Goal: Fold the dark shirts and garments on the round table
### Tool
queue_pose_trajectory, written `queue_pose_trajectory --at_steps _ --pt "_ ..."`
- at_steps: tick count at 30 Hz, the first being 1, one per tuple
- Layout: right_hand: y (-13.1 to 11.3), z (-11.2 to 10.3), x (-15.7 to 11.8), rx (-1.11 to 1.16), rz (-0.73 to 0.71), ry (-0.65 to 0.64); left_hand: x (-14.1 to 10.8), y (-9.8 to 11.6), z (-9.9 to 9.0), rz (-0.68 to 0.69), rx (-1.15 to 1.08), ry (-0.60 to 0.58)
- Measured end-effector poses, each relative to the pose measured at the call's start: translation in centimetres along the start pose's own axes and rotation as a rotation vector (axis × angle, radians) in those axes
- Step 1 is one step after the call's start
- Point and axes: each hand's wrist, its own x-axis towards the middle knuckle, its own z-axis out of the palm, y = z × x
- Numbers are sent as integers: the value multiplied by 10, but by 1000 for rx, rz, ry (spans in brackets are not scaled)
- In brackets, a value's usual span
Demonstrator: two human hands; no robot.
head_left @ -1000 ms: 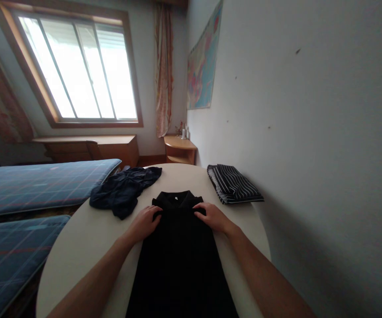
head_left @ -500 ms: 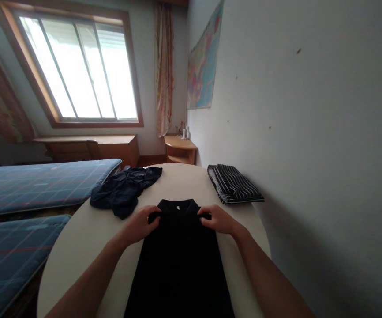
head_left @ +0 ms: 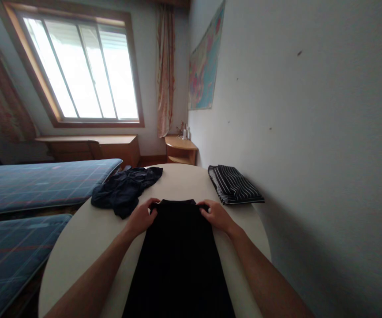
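Both grips have gone slightly farther forward since half a second ago, carrying the upper edge of the black garment point(head_left: 179, 256) over its own collar point(head_left: 178, 202); the small pale label that showed between them is now covered, and only a thin strip of collar remains beyond that edge. Left grip point(head_left: 140, 220) appears to pinch one upper corner between thumb and fingers, and right grip point(head_left: 216, 217) pinches the opposite one, the cloth stretched across the gap. From there the garment runs back toward the wearer, between the forearms and out of view at the bottom, over the round desk point(head_left: 184, 181).

Beyond and to the left of the left grip, near it, lies a crumpled navy cloth point(head_left: 121, 192); beyond and to the right of the right grip sits a folded striped cloth point(head_left: 236, 183). Neither is touched.

What could go wrong, I judge: both holds take only a little fabric, so a corner may slip if the cloth is tugged. Uneven pull between the two grips could skew the edge, and the collar beneath could bunch or crease where it is hidden. Reaching farther left might also snag the navy cloth.
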Motion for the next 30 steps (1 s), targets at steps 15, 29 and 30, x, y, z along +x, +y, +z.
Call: queue_pose_trajectory --at_steps 15,29,30 --pt "-7 -20 31 44 15 219 30 7 -21 -24 -335 177" --pt "12 16 29 -137 -91 221 22 -18 19 12 31 190" --pt "5 16 28 -154 -142 182 19 -10 16 57 88 231"
